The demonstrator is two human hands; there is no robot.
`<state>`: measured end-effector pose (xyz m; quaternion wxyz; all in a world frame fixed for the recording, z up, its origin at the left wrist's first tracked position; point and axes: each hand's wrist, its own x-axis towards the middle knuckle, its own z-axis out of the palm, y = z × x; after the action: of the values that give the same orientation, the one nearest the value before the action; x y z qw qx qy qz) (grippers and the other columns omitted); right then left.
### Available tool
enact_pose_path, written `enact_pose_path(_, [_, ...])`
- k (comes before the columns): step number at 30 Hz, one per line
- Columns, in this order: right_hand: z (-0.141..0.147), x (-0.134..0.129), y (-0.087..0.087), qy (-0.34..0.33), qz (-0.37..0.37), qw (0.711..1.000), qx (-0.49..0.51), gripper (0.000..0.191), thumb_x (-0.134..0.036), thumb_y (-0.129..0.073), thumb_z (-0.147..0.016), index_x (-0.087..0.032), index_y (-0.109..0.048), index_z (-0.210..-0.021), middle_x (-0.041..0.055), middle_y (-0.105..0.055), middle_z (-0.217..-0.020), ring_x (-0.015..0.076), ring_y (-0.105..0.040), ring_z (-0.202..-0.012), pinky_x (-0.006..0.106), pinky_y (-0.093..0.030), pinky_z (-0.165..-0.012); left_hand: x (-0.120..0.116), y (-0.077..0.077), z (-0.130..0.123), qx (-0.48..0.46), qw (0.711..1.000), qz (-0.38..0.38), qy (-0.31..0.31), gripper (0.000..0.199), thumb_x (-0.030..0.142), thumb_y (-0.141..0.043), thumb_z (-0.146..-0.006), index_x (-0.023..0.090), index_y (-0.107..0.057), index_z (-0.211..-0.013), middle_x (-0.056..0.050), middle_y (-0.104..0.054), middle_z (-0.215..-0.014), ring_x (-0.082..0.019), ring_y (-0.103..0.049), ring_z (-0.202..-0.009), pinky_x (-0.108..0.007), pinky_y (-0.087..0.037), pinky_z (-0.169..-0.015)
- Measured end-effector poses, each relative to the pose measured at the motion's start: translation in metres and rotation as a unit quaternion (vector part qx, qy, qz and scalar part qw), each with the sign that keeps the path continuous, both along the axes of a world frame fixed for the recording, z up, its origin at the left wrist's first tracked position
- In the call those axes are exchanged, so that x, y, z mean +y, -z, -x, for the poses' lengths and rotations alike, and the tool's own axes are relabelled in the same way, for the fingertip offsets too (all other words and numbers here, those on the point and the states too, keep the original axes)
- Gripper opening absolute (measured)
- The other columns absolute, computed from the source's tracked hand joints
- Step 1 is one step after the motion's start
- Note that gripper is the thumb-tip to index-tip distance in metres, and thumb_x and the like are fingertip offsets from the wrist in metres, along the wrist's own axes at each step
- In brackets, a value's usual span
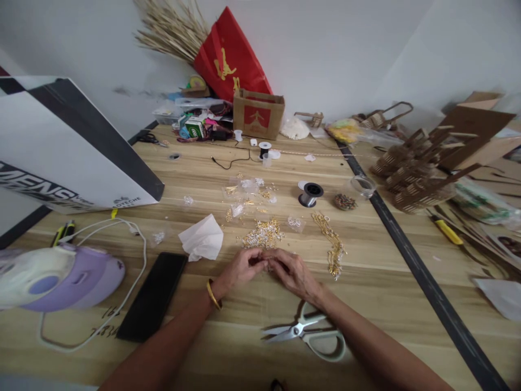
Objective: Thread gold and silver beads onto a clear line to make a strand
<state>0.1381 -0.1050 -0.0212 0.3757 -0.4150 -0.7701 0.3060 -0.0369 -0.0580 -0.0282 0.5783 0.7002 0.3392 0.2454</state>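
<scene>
My left hand [243,267] and my right hand [293,271] meet at the middle of the wooden table, fingertips pinched together. Whatever lies between them is too small and covered to name. Just beyond the fingers spreads a pile of gold and clear beads [264,234]. To the right of it lie gold chains [332,247] with clear pieces at the near end. Below my right wrist rest open-bladed scissors [299,330] with pale green handles. A crumpled white tissue [202,238] sits left of the beads, and a gold bangle [213,295] circles my left wrist.
A black phone [153,296] and a purple and white device [77,277] with a white cable lie at left. Farther back stand a wire spool [311,194], a bead cluster [345,201] and small bags of findings [248,187]. Woven baskets [415,171] crowd the right side.
</scene>
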Motion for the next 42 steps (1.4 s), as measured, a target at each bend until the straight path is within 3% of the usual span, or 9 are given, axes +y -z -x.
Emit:
enact_pose_path(4, [-0.001,0.001,0.002,0.018,0.042,0.999,0.008,0.012,-0.022,-0.044,-0.093,-0.018,-0.055,-0.094,0.0010,-0.057,-0.072,0.0127,-0.052,-0.063,0.023,-0.042,-0.061,0.002,-0.005,0.001,0.007,1.000,-0.002,0.020,0.019,0.028,-0.055,-0.081,0.014,-0.054,-0.069,0.000,-0.053,-0.067,-0.013,-0.049,-0.066,-0.023,-0.039,-0.063])
enact_pose_path(7, [-0.002,0.000,0.005,0.027,0.058,0.998,0.010,0.009,-0.023,-0.045,-0.092,-0.018,-0.053,-0.089,-0.0025,-0.051,-0.065,0.0107,-0.046,-0.056,0.021,-0.037,-0.055,0.001,-0.006,0.001,0.013,1.000,-0.008,0.020,0.019,0.029,-0.055,-0.081,0.014,-0.054,-0.069,0.000,-0.053,-0.067,-0.012,-0.048,-0.066,-0.023,-0.039,-0.063])
enact_pose_path(14, [-0.001,0.001,0.003,0.023,0.036,0.999,-0.004,0.011,-0.023,-0.043,-0.093,-0.018,-0.052,-0.089,0.0001,-0.055,-0.070,0.0114,-0.048,-0.059,0.022,-0.039,-0.057,0.002,-0.003,0.002,0.010,1.000,-0.012,0.018,0.016,0.027,-0.054,-0.081,0.014,-0.056,-0.071,0.000,-0.056,-0.069,-0.013,-0.050,-0.066,-0.023,-0.040,-0.063])
enact_pose_path(23, [0.000,-0.003,0.007,0.036,-0.031,0.994,-0.098,0.011,-0.019,-0.036,-0.094,-0.018,-0.047,-0.089,0.0036,-0.056,-0.075,0.0144,-0.052,-0.064,0.025,-0.039,-0.062,-0.001,-0.004,0.000,-0.009,1.000,0.007,0.004,0.014,0.025,-0.056,-0.080,0.014,-0.054,-0.072,-0.001,-0.056,-0.070,-0.013,-0.051,-0.067,-0.024,-0.040,-0.064])
enact_pose_path(33, [0.000,-0.001,-0.004,0.026,0.106,0.993,0.034,0.015,-0.027,-0.040,-0.094,-0.018,-0.048,-0.086,-0.0011,-0.051,-0.070,0.0112,-0.045,-0.060,0.022,-0.036,-0.058,-0.001,-0.006,0.001,-0.034,0.999,0.012,0.015,0.015,0.027,-0.054,-0.083,0.014,-0.056,-0.075,0.000,-0.055,-0.071,-0.013,-0.050,-0.068,-0.023,-0.038,-0.065])
enact_pose_path(42, [0.000,-0.001,-0.004,0.029,0.156,0.984,0.084,0.022,-0.036,-0.042,-0.093,-0.017,-0.049,-0.083,-0.0039,-0.043,-0.064,0.0101,-0.036,-0.057,0.022,-0.030,-0.055,-0.001,-0.007,0.001,-0.023,1.000,0.014,0.013,0.015,0.028,-0.054,-0.082,0.015,-0.056,-0.075,0.000,-0.055,-0.071,-0.013,-0.050,-0.069,-0.023,-0.039,-0.066])
